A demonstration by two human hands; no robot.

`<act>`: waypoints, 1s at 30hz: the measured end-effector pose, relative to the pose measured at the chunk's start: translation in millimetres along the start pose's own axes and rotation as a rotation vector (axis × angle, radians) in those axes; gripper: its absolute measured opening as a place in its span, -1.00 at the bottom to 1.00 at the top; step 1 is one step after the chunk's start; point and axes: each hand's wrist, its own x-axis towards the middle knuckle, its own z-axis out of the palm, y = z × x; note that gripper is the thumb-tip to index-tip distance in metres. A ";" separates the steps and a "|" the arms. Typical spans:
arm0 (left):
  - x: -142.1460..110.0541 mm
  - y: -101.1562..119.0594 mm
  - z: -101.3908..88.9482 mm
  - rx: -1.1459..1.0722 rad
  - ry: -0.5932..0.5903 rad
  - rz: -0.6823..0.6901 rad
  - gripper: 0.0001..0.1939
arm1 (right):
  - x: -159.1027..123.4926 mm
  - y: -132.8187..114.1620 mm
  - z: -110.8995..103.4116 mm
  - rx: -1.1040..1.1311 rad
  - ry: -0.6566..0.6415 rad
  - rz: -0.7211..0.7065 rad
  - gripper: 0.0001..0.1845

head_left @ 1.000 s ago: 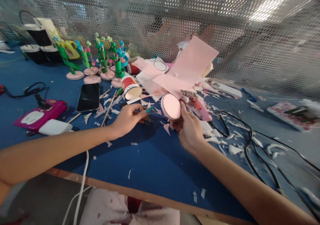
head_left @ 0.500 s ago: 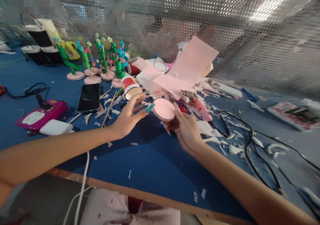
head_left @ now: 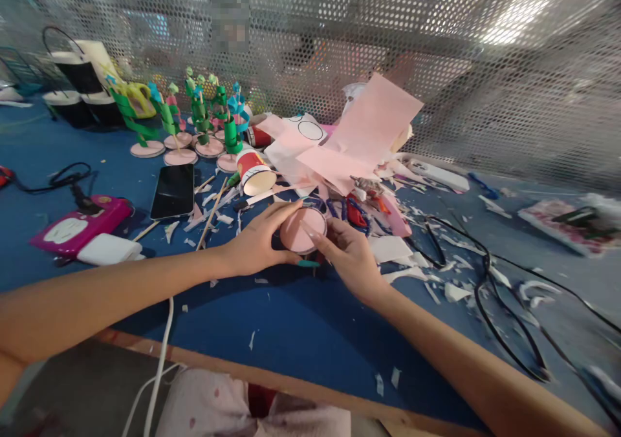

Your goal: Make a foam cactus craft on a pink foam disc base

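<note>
Both hands meet over the blue table (head_left: 291, 320) around a round pink disc (head_left: 297, 231) with a pale rim. My left hand (head_left: 259, 243) curls round the disc's left side, thumb underneath, green-painted nails showing. From the right, my right hand (head_left: 347, 256) grips it, with one finger laid across its pink face. The disc is held low, just above the tabletop. Behind it lie blue-handled scissors (head_left: 339, 207) and a heap of pink paper sheets (head_left: 359, 139).
A red paper cup (head_left: 255, 170) lies on its side near a black phone (head_left: 173, 190). Green and blue spiral paper figures on pink bases (head_left: 194, 127) stand at the back left. A magenta case (head_left: 77, 225), black cables (head_left: 485, 262) and several paper scraps litter the table. Perforated metal screen behind.
My right hand has brought the pink disc down and leftward toward the table. My left hand, earlier reaching among the scraps, has closed round the disc's left side.
</note>
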 end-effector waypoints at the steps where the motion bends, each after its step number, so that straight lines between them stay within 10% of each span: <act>1: -0.2 -1.0 0.5 0.028 -0.003 0.018 -0.10 | -1.0 0.8 -1.5 -0.079 -0.006 -0.040 -0.57; 6: -1.4 -2.2 0.3 0.129 -0.019 0.106 -0.07 | -6.4 2.8 -4.8 -0.329 -0.031 -0.185 -0.60; 30: -3.1 -3.1 -2.8 0.060 0.210 0.185 -0.13 | -3.1 -4.1 -0.7 -0.100 0.108 -0.114 -0.44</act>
